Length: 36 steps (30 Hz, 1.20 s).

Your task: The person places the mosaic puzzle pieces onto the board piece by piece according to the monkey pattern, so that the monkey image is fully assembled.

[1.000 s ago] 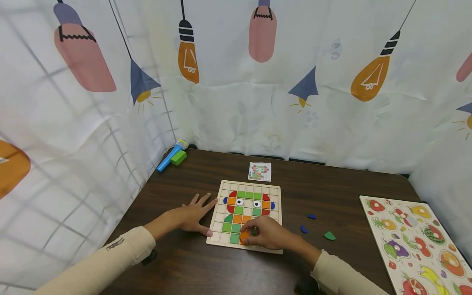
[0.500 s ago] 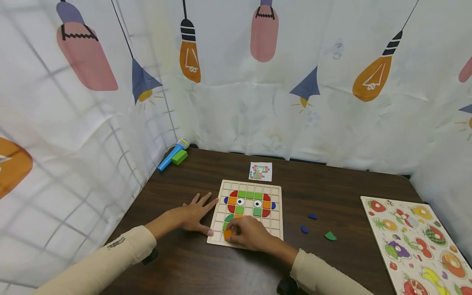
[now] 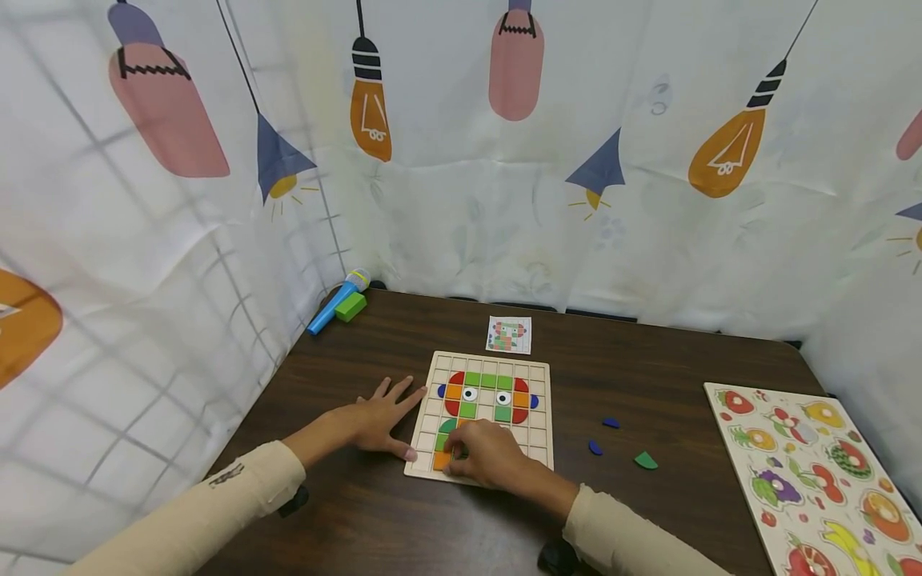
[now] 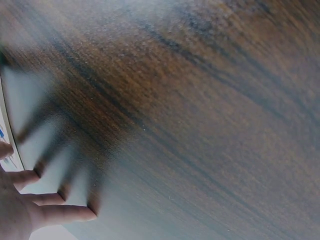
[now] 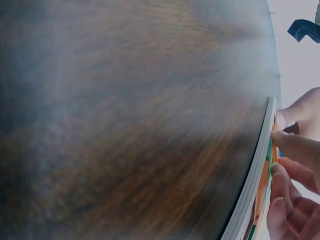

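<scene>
A square wooden grid board lies on the table, with red, green, orange and blue pieces forming a figure with two round eyes. At its lower left, my right hand pinches an orange square tile that sits low over a cell. The palm and curled fingers cover part of the figure's lower rows. In the right wrist view, the right hand has thumb and fingertips close together at the board's surface. My left hand rests with fingers spread along the board's left edge, holding nothing.
Two blue pieces and a green quarter-round piece lie right of the board. Behind it is a printed pattern card. A toy microphone and green block stand back left; a fruit puzzle board lies at far right.
My right hand has moved left along the board's lower rows with the orange tile, which now lies flatter over the lower-left cell. The left hand stays in place.
</scene>
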{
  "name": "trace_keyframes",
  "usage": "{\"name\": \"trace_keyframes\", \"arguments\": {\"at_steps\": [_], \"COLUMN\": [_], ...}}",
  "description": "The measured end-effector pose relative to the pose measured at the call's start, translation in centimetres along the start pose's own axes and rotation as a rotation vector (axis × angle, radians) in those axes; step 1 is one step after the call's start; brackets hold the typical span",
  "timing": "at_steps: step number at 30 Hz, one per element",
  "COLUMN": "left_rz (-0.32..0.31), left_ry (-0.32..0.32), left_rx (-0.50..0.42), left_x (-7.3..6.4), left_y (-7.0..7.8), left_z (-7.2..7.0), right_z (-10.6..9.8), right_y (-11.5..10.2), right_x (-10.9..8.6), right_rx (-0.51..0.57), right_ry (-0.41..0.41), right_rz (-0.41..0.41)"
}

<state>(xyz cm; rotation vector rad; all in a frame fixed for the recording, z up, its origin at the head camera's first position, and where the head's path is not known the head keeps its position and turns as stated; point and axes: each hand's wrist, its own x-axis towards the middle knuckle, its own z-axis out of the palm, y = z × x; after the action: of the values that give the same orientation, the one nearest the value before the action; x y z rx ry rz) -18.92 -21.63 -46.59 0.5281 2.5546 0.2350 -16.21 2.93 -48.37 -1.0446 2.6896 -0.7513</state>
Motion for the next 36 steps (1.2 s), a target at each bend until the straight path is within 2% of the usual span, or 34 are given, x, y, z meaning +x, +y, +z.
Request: {"name": "trace_keyframes", "arguments": {"at_steps": [10, 17, 23, 30, 36], "left_rz": [-0.004, 0.001, 0.0, 0.007, 0.009], "left_ry": [-0.004, -0.016, -0.03, -0.032, -0.036], "left_rx": [0.01, 0.013, 0.027, 0.027, 0.012], "left_x": [0.1, 0.3, 0.3, 0.0, 0.0], "left_y": [0.2, -0.1, -0.1, 0.0, 0.0], "left_z": [-0.1, 0.0, -0.1, -0.4, -0.4], "right_z": [0.1, -0.2, -2.2, -5.6, -8.3], "right_y": [-0.5, 0.4, 3.2, 8.0, 12.3], "right_x": [0.1, -0.1, -1.8, -5.6, -9.9], "right_rx": [-0.036, -0.022, 0.041, 0.121, 0.079], "right_ry": [0.009, 0.008, 0.005, 0.018, 0.09], "right_rz": [0.014, -0.033, -0.044, -0.075, 0.001]}}
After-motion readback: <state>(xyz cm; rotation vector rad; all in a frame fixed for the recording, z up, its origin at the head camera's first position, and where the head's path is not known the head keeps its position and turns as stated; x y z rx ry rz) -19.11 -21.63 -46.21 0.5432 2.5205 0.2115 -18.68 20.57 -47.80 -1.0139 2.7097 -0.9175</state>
